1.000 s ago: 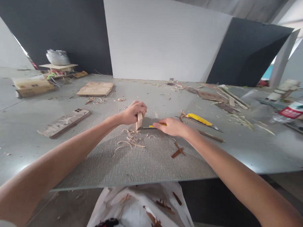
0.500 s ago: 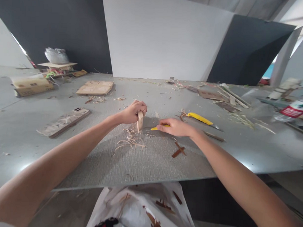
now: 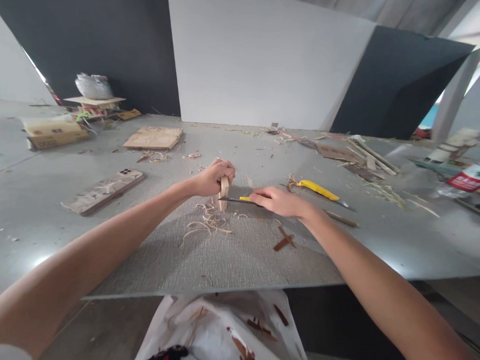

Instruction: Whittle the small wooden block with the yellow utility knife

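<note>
Slippage is what I'd worry about here. Left hand [image 3: 216, 178] has its grip clamped around the top of a pale wood piece [image 3: 224, 189], which stands roughly upright over the middle of the desk [image 3: 210, 139]; can't tell whether its lower end actually rests on the surface. Right hand [image 3: 277, 201] has its grip wrapped round a yellow-handled knife [image 3: 244, 198], blade lying across the wood a bit below the left hand. So the edge sits pretty near those fingers, and if it skidded or the wood twisted, I reckon it could ride up into them. A narrow piece held from one end only would probably wobble under any sideways push.

Digging in is the other risk imo: angle the blade too steeply and it could bite deep and split the wood, or jam and then jerk free. Curly shavings [image 3: 212, 221] lie right by the foot of the piece, so if it's bearing on those, the footing may be slick.

Also, a second yellow knife [image 3: 318, 189] lies just past the right hand with its bare blade pointing off to the right. A forearm swung wide that way could catch it.
</note>
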`<state>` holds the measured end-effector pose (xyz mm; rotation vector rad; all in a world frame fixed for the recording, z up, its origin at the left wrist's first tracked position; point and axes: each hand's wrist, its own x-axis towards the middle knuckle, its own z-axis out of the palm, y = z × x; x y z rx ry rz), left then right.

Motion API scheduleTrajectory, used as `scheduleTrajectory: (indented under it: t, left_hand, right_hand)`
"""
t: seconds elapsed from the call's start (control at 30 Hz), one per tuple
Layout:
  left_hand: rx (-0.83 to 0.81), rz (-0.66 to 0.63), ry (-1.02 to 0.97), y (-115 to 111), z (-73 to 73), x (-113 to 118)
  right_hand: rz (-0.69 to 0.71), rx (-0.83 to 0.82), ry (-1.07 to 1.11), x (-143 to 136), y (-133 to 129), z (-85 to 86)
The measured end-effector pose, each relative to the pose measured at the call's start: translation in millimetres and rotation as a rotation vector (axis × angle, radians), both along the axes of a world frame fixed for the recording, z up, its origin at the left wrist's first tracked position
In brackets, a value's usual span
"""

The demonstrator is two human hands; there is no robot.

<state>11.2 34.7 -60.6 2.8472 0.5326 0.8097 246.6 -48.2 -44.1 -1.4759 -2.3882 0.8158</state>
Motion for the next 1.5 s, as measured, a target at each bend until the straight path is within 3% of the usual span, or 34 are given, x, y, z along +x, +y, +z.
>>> scheduleTrajectory:
  t: [0.33, 0.6, 0.8, 1.13, 1.5]
  left_hand:
    - [0.006, 0.015, 0.017, 0, 1.3, 2]
    - [-0.006, -0.001, -0.019, -2, 1.3, -2]
    - [0.011, 0.003, -0.015, -1, 0.3, -1]
    - [0.029, 0.053, 0.02, -2, 0.6, 3]
    - [0.045, 0.039, 0.031, -6, 2.6, 6]
  right_hand:
    - [-0.032, 0.008, -0.222, -17, 3, 3.5]
    - [0.048, 0.036, -0.105, -3, -2, -1.0]
    - [0.033, 0.084, 0.004, -1, -1, -5.3]
    - [-0.048, 0.07, -0.073, -7, -13, 7.7]
    - [0.007, -0.028, -0.098, -4, -5, 7.8]
